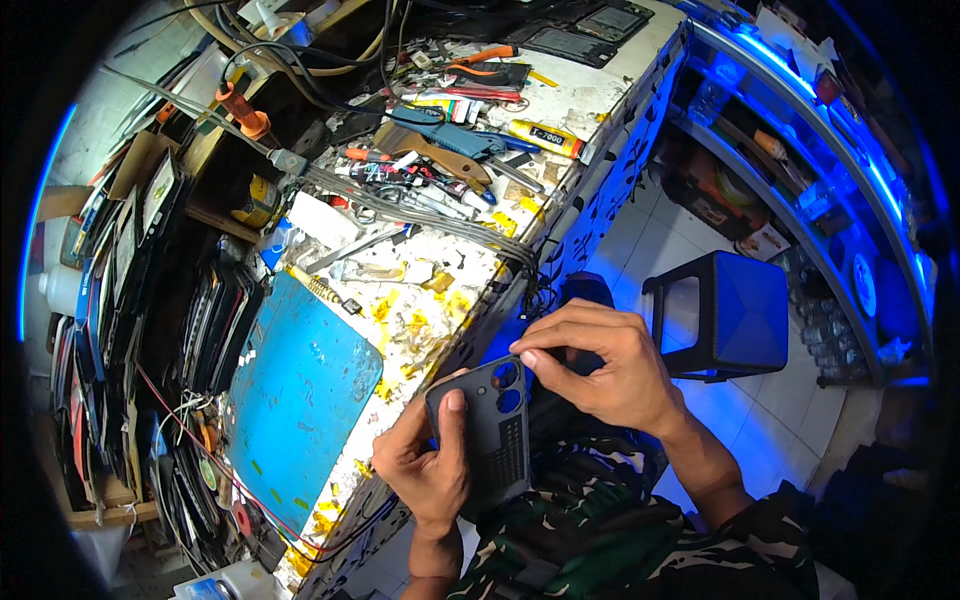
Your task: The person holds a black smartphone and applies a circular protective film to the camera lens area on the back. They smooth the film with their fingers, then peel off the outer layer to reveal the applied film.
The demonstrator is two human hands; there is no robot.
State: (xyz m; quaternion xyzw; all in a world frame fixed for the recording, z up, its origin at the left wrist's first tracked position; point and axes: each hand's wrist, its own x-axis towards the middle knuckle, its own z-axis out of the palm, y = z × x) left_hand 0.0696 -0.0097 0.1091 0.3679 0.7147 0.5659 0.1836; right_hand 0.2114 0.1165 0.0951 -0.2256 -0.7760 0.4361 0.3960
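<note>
A dark grey phone case with round camera openings and a patch of small holes is held tilted in front of my lap, off the bench's edge. Blue light shows through its camera openings. My left hand grips the case along its left side, thumb lying over the perforated face. At the upper corner, my right hand pinches the rim between thumb and index finger. Whether something small also sits in that pinch is too fine to tell. Beside the left hand lies a blue work mat on the bench.
The stained white bench holds a yellow glue tube, a brown-handled brush, pliers, and several small tools. Grey cables cross it. Thin phone parts stand stacked at left. A black stool and blue-lit shelves are at right.
</note>
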